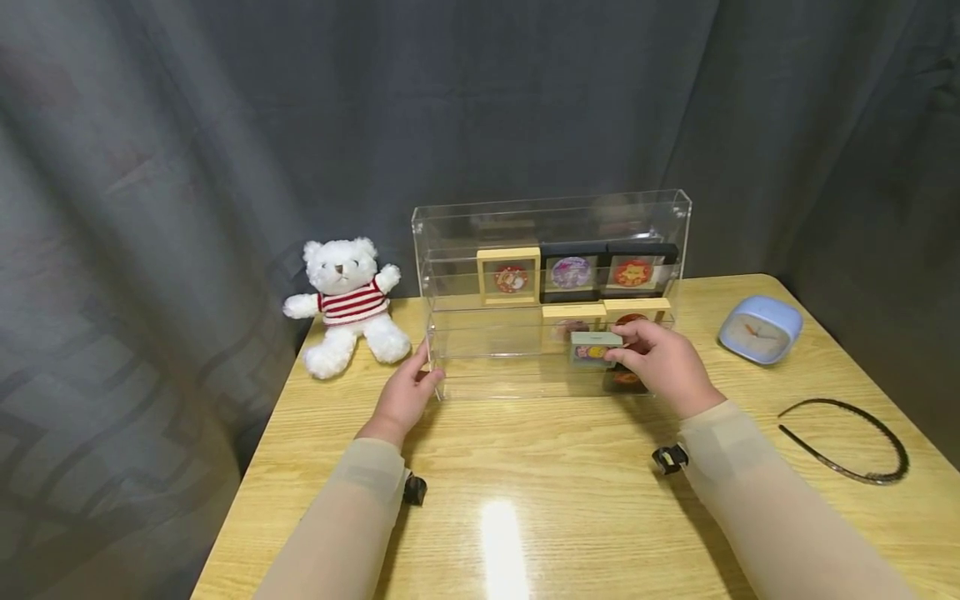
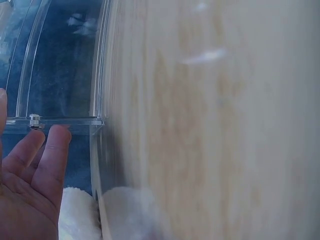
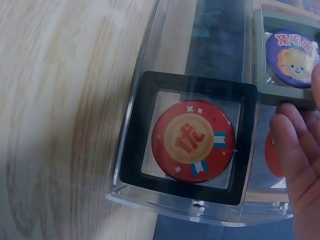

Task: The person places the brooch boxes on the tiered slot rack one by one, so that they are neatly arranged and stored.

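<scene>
My right hand (image 1: 663,362) pinches a small grey-green square frame (image 1: 596,350) at its right side, in front of the clear display case (image 1: 480,354). In the right wrist view this frame holds a purple badge (image 3: 292,59) with a lion face. A black frame (image 3: 187,80) with a red badge stands in the bottom tier at the right end. My left hand (image 1: 405,396) touches the case's left side panel, fingertips against its outer face in the left wrist view. One yellow frame (image 1: 508,252) and two black frames stand higher up; two yellow frames (image 1: 573,311) stand in the middle tier.
A white teddy bear (image 1: 352,304) in a striped shirt sits left of the case. On the right lie a blue clock (image 1: 761,330) and a dark headband (image 1: 892,450). Grey curtains (image 1: 525,100) hang behind the wooden table (image 1: 465,467).
</scene>
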Demonstrator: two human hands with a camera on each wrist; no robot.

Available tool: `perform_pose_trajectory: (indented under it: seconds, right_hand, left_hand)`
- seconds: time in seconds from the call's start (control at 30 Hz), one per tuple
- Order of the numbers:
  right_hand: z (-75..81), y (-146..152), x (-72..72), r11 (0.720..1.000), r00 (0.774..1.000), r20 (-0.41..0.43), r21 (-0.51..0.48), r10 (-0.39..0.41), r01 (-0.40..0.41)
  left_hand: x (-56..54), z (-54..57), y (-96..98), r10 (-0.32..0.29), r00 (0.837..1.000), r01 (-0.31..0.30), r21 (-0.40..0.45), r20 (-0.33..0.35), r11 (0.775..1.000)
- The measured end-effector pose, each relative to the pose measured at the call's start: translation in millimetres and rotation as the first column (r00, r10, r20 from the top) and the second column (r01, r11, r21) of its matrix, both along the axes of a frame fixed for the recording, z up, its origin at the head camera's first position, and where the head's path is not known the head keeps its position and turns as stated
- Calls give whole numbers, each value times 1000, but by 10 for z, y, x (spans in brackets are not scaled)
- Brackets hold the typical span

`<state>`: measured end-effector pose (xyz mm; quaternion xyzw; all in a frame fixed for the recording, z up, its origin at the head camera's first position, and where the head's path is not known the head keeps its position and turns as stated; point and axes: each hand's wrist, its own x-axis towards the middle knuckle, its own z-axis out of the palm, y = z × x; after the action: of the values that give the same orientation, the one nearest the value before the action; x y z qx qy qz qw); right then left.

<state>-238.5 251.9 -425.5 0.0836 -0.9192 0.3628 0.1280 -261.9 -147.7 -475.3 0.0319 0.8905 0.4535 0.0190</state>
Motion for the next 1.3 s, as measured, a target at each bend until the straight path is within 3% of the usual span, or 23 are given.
perform_pose_trajectory:
  seconds: [0.1, 0.23, 0.43, 0.8, 1.17, 1.3]
  right_hand:
    - [-26, -9, -9, 1000, 1000, -10, -7, 8, -8]
    - [-90, -2, -6, 1000, 999, 38, 12, 19, -19]
    - [-178, 30, -2, 993, 996, 86, 116, 24, -34]
    - [-116, 25, -35, 952, 991, 78, 281, 105, -123]
    - [-211, -44, -29, 907, 981, -53, 391, 189, -153]
    - [-251, -48, 6, 903, 984, -40, 406, 172, -142]
  left_hand:
    - [-9, -4, -2, 5, 1000, -5, -3, 4, 1000]
    - [-5, -5, 4, 0, 1000, 0, 4, 10, 1000]
    - [15, 2, 17, -16, 1000, 16, 10, 7, 1000]
    - [-20, -17, 6, -19, 1000, 19, -4, 4, 1000]
    - [-20, -26, -15, -12, 1000, 12, -16, 19, 1000]
    - [-10, -37, -23, -18, 999, 18, -16, 27, 1000]
